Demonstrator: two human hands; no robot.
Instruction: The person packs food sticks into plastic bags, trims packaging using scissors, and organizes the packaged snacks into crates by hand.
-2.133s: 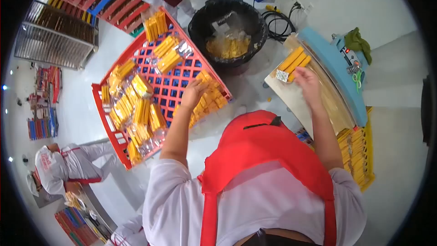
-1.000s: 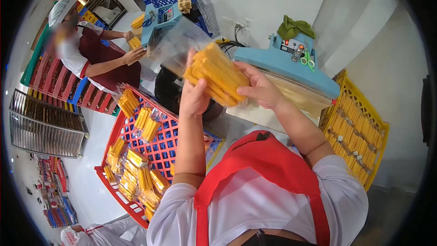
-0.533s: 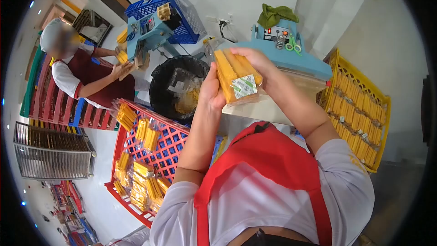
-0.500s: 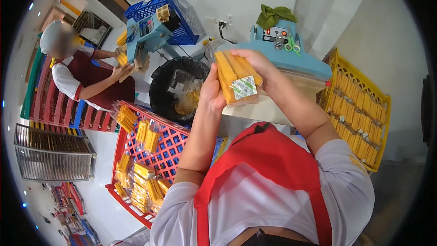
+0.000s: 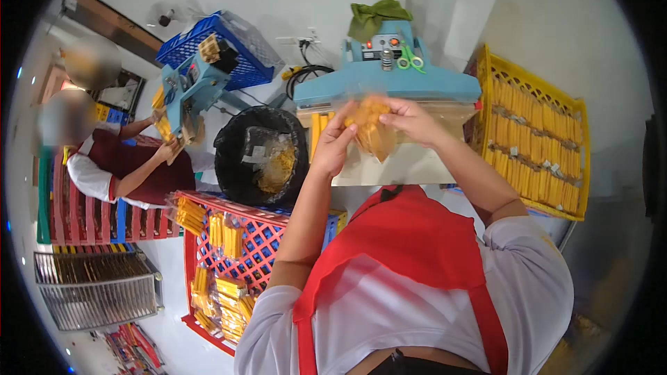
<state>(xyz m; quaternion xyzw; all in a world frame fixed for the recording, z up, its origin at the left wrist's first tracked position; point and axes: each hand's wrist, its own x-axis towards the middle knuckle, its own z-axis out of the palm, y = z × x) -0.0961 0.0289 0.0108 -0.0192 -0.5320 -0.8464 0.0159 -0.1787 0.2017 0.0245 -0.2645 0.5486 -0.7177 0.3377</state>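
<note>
Between my two hands, in front of the blue sealing machine point(image 5: 316, 90), is a clear plastic bag point(image 5: 375, 137) with yellow-orange contents, blurred by motion. My left hand point(image 5: 333, 144) pinches its left side, thumb and fingers closed on the film. On the other side my right hand point(image 5: 417, 123) grips the bag's edge, also closed. Just beyond my left hand, yellow sticks point(image 5: 319, 123) lie on the pale work surface point(image 5: 410, 167). Green-handled scissors point(image 5: 410, 62) and a green cloth point(image 5: 375, 17) rest on the machine.
A yellow crate point(image 5: 583, 167) full of bagged sticks stands at right. To my left are a black-lined bin point(image 5: 226, 142) and a red crate point(image 5: 260, 257) with bagged sticks. Farther left, a co-worker point(image 5: 160, 173) handles yellow sticks at another blue machine point(image 5: 198, 87).
The labelled bag of yellow sticks that lay in my hands has gone from them. My hands now hold a plastic bag closer to the sealing machine. The camera view has shifted.
</note>
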